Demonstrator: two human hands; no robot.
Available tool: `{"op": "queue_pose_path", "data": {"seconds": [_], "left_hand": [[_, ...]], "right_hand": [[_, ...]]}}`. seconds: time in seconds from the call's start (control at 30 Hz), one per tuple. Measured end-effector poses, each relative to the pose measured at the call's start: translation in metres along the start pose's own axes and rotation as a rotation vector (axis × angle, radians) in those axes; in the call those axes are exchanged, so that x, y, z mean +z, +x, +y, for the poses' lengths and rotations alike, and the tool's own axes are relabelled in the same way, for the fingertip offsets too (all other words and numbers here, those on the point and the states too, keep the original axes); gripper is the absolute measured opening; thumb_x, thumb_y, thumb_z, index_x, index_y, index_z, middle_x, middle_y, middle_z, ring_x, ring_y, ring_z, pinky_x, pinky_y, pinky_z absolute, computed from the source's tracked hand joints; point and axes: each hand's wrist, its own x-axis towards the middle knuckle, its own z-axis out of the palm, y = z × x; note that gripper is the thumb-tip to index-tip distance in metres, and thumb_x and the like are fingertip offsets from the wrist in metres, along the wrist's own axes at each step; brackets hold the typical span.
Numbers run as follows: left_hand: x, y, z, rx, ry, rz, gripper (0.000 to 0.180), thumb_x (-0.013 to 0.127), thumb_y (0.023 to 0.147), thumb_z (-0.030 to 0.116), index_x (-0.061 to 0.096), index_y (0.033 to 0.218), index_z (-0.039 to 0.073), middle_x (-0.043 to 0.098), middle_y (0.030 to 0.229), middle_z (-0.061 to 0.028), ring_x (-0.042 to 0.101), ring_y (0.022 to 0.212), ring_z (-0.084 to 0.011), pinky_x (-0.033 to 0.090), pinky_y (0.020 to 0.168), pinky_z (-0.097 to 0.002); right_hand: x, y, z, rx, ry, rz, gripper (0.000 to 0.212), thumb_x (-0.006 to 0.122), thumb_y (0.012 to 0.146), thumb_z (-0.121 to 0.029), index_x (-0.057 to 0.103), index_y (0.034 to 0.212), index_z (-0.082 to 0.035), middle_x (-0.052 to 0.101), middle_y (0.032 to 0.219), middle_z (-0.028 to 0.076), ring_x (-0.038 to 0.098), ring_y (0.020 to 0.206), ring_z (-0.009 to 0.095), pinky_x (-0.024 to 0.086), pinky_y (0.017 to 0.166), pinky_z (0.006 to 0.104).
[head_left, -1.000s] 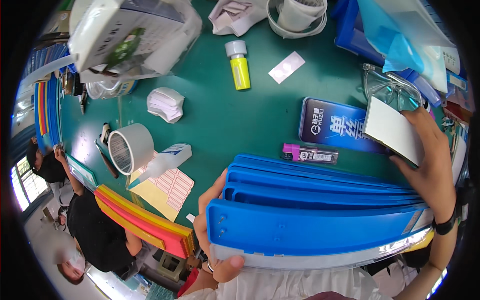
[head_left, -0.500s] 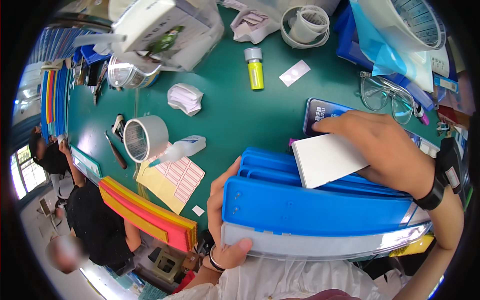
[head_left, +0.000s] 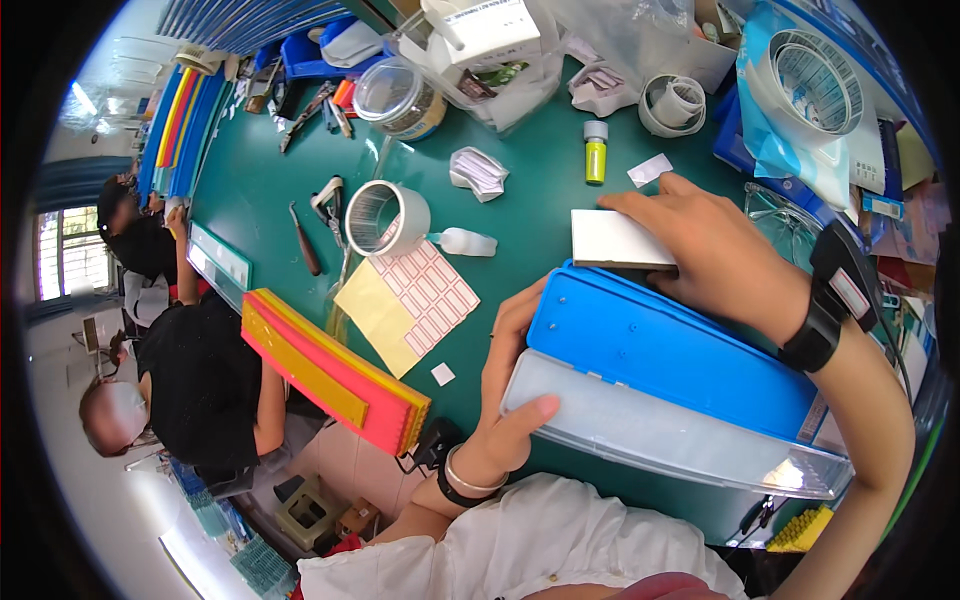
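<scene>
My left hand (head_left: 512, 415) grips the left end of a long blue plastic case (head_left: 660, 345), thumb on its frosted clear lid (head_left: 650, 420) and fingers round the back. The lid hangs along the near side of the case. In my right hand (head_left: 720, 250) is a white rectangular block (head_left: 615, 238), pinched by the fingers just above the case's far edge. Whether the block touches the case, I cannot tell. The right wrist wears a black band (head_left: 812, 335).
To the left lie a label sheet (head_left: 430, 295), a tape roll (head_left: 388, 218), a small bottle (head_left: 467, 242) and a hooked tool (head_left: 305, 240). Behind are a yellow-green bottle (head_left: 596, 155) and safety glasses (head_left: 785, 215). Stacked coloured strips (head_left: 335, 370) border the table; a co-worker (head_left: 200, 380) sits beyond.
The view has shifted, so table items appear further right. The case is now more tilted, and the block has moved toward its far left corner. The blue tin under my right hand is now hidden.
</scene>
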Motion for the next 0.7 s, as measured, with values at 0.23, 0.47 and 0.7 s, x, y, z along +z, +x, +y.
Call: {"op": "queue_pose_path", "data": {"seconds": [0.23, 0.47, 0.7], "left_hand": [[0.005, -0.004, -0.013, 0.057, -0.062, 0.116, 0.089, 0.069, 0.078, 0.043, 0.039, 0.149, -0.002, 0.052, 0.136, -0.0151, 0.051, 0.127, -0.0270, 0.038, 0.111, -0.0386], [-0.003, -0.002, -0.025, 0.105, -0.181, 0.050, 0.081, 0.058, 0.083, 0.025, 0.033, 0.157, 0.003, 0.053, 0.137, -0.0156, 0.053, 0.129, -0.0300, 0.040, 0.110, -0.0408], [0.000, -0.002, -0.028, 0.153, -0.197, 0.131, 0.073, 0.057, 0.087, 0.022, 0.039, 0.156, 0.004, 0.051, 0.145, -0.0149, 0.049, 0.136, -0.0301, 0.036, 0.115, -0.0412]], "right_hand": [[0.006, 0.002, 0.019, -0.052, 0.205, 0.114, 0.032, 0.078, 0.078, -0.004, 0.066, 0.108, -0.002, 0.071, 0.095, 0.021, 0.069, 0.093, 0.043, 0.054, 0.079, 0.0479], [-0.073, -0.085, -0.047, 0.088, 0.058, 0.263, 0.027, 0.072, 0.087, -0.006, 0.061, 0.110, 0.000, 0.069, 0.092, 0.025, 0.067, 0.090, 0.045, 0.053, 0.078, 0.0500], [-0.152, -0.280, -0.066, 0.560, -0.153, 0.480, 0.037, 0.074, 0.092, -0.018, 0.064, 0.125, -0.005, 0.070, 0.105, 0.014, 0.069, 0.090, 0.020, 0.054, 0.068, 0.0340]]}}
